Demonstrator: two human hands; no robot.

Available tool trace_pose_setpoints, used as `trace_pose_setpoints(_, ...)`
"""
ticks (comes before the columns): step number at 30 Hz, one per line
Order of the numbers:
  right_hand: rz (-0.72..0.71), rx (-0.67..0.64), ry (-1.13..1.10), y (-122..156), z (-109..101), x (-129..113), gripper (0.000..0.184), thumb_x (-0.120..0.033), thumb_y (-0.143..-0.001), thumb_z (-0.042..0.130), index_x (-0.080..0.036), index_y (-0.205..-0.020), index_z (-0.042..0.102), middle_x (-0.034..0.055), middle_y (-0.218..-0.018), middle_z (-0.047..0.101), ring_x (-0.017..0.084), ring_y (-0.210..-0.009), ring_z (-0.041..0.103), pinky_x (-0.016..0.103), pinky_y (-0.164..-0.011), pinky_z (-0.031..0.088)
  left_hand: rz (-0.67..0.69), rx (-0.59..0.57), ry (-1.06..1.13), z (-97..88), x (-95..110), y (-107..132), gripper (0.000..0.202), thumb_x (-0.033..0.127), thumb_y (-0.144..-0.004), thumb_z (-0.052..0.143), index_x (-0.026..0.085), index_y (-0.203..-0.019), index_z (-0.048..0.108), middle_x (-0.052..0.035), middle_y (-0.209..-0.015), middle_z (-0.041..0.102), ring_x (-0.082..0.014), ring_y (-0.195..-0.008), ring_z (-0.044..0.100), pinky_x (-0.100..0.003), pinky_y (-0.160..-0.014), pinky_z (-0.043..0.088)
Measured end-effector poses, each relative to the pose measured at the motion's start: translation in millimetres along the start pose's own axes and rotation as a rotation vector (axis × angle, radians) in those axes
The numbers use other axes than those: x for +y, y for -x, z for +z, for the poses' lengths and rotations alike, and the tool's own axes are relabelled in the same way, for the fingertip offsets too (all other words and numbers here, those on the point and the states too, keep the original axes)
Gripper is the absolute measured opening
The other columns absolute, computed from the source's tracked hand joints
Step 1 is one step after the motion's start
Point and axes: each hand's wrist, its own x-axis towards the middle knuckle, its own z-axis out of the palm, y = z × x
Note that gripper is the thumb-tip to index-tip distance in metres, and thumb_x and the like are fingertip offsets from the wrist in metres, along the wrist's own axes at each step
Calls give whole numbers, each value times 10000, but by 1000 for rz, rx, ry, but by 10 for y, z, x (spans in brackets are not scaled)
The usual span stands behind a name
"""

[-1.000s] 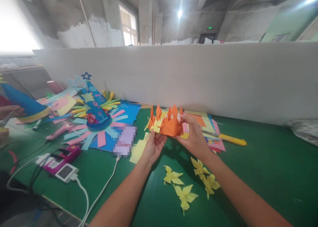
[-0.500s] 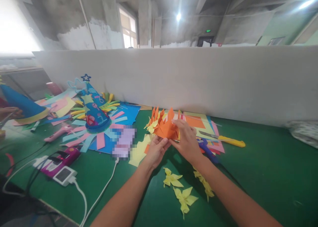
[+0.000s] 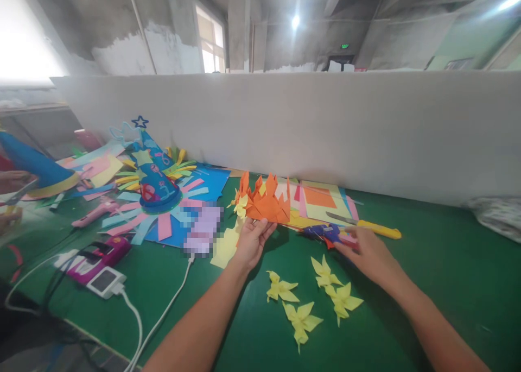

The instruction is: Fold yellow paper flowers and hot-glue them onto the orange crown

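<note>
An orange folded-paper crown (image 3: 266, 208) with pointed tips is held upright by my left hand (image 3: 253, 243), its thumb and fingers closed on the lower edge. Small yellow paper pieces cling to its left side. My right hand (image 3: 368, 255) is closed around the handle end of a blue hot glue gun (image 3: 321, 231), whose nozzle points left below the crown. The grip itself is partly hidden by the fingers. Several yellow folded-paper flowers (image 3: 302, 322) lie on the green table (image 3: 439, 285) between my forearms.
A yellow-handled knife (image 3: 378, 229) lies beyond my right hand, beside stacked coloured paper (image 3: 321, 198). To the left are blue cone hats (image 3: 158, 190), a pink glue gun (image 3: 95, 212), a power strip (image 3: 95, 260) and cables. Another person's hand (image 3: 14, 184) works at far left. A white partition (image 3: 325, 127) stands behind.
My right hand has let go of the crown, moved right and down, and taken hold of the blue glue gun, which has turned and shifted left. My left hand still holds the crown.
</note>
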Motion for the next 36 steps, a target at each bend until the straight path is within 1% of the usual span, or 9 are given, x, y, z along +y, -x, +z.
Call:
trace_pose_setpoints(4,79,-213,-109,84,20,157,434,-498,-702,533,-178,-981,625,122,-1059,667,290,-943,633,338,-748,495,18,16,-9,-37,-22,-20,255,180,-651,756,166,-809,556,39,-703,662,-99,-695,657,-370,-900,491)
trace_pose_setpoints(8,180,-251,-130,48,28,37,435,-402,-655,566,-188,-1027,637,98,-1099,667,293,-975,626,319,-743,485,39,21,-25,-27,-16,-6,281,183,-633,769,177,-808,550,64,-647,634,-90,-668,650,-362,-884,503)
trace_pose_setpoints(14,268,-259,-189,19,-8,36,384,-359,-648,519,-198,-965,663,68,-992,698,266,-912,648,292,-701,493,69,24,-42,-12,-20,4,332,200,-643,762,189,-899,550,36,-767,670,-101,-729,658,-356,-879,509)
trace_pose_setpoints(18,303,-348,-646,133,-147,-11,312,-328,-659,500,-180,-907,617,42,-722,666,196,-637,614,286,-565,475,90,39,-44,-18,-32,-14,324,190,-657,751,185,-909,548,57,-689,638,-83,-689,646,-353,-883,509)
trace_pose_setpoints(22,212,-504,-1042,213,-291,-273,191,-333,-693,500,-163,-631,561,7,-517,526,110,-422,436,245,-417,356,94,39,-56,2,-42,-10,290,201,-658,751,175,-862,546,53,-677,633,-88,-691,645,-376,-907,495)
trace_pose_setpoints(24,146,-566,-1063,219,-327,-451,268,-367,-732,502,-162,-561,533,-14,-453,456,94,-402,384,231,-399,311,99,33,-63,20,-45,6,309,210,-657,751,183,-888,548,49,-703,642,-94,-709,649,-393,-929,480)
trace_pose_setpoints(27,100,-542,-1048,213,-323,-694,301,-394,-770,543,-164,-578,506,-15,-523,480,87,-453,400,223,-440,333,111,24,-74,40,-43,33,339,222,-674,738,200,-948,541,31,-788,664,-106,-768,655,-398,-953,461)
trace_pose_setpoints(32,36,-428,-951,190,-244,-920,357,-507,-816,501,-172,-922,560,-25,-614,523,105,-507,465,232,-498,391,141,23,-87,47,-32,45,360,224,-695,719,216,-997,524,5,-908,682,-114,-821,657,-385,-954,458)
trace_pose_setpoints(36,-40,-356,-765,166,-189,-1003,433,-563,-824,432,-167,-917,579,-25,-568,523,122,-493,478,251,-511,414,154,26,-98,60,-38,37,369,224,-697,719,210,-1012,526,-11,-928,685,-128,-849,656,-372,-930,473)
